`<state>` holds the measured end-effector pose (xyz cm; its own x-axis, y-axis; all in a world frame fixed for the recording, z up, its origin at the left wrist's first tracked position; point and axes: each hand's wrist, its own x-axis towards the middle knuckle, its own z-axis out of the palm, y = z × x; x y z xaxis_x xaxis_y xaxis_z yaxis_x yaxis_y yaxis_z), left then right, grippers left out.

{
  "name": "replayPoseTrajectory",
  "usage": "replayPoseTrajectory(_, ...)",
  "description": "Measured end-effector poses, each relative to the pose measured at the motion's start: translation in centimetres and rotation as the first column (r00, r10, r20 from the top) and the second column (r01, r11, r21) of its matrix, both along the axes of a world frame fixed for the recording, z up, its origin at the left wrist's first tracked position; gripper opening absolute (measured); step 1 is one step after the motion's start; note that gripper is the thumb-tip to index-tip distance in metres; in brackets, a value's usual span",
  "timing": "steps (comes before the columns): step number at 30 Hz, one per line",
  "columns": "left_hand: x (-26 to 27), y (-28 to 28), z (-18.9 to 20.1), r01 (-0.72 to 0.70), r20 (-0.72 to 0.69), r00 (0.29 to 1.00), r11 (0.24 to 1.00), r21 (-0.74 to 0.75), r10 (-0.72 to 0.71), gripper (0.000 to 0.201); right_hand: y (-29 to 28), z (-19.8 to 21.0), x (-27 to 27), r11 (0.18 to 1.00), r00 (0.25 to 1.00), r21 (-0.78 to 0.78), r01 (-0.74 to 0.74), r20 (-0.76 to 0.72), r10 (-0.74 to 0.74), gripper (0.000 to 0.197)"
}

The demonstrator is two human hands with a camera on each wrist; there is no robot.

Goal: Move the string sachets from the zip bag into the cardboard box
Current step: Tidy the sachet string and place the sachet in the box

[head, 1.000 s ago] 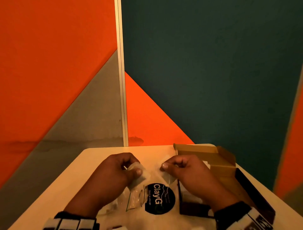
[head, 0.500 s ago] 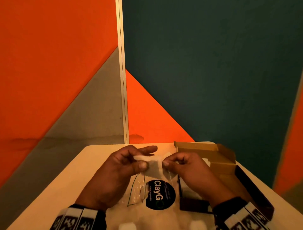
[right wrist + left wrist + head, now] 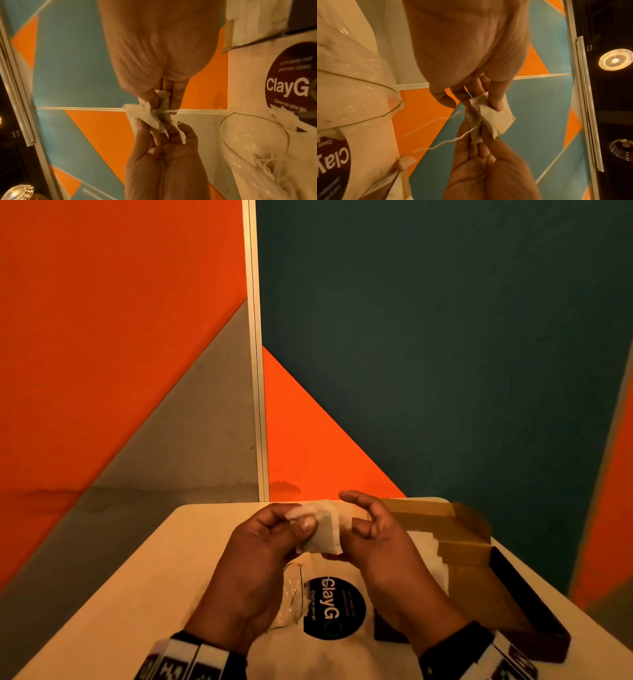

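Head view – both hands (image 3: 263, 546) pinching sachet (image 3: 320, 530)

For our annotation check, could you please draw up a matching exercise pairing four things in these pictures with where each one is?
Things:
1. sachet
2. zip bag
3. cardboard box
4. round ClayGo sticker

Places:
A. stuck flat on the table between the wrists
B. pinched in the air between left hand and right hand
C. open on the table to the right of the hands
D. lying on the table under the left hand

Pairs: 1-B, 2-D, 3-C, 4-A
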<state>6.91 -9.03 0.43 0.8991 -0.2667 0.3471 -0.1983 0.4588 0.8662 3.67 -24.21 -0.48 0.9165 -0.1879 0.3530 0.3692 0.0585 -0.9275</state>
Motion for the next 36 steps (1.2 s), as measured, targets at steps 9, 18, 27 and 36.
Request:
replayPoseTrajectory(9, 0.1, -0.5, -0.5, -0.168, 0.035, 0.986, 0.982, 0.082, 0.166, 0.022, 0.4, 0.0, -0.2, 0.981, 0.992, 0.16, -0.109, -0.042, 0.118, 0.021)
replayPoseTrajectory(18, -0.3, -0.2, -0.3, -0.266, 0.122, 0.962, 0.936, 0.23, 0.243, 0.036, 0.1, -0.4, -0.4, 0.997, 0.995, -0.031, -0.068, -0.077, 0.066, 0.022)
replayPoseTrajectory(27, 2.7, 7.3, 0.0, -0.155, 0.151, 0.988, 0.303, 0.94, 0.035, 0.06, -5.5, 1.5, 0.1, 0.997, 0.989, -0.02, 0.08, -0.124, -0.082, 0.044)
replayPoseTrajectory(36, 3.9, 7.4, -1.5, -0.006, -0.003, 0.999, 0.168, 0.986, 0.054, 0.076, -15.4, -1.7, 0.2, 0.948, 0.848, -0.209, 0.238, -0.431, -0.308, 0.036)
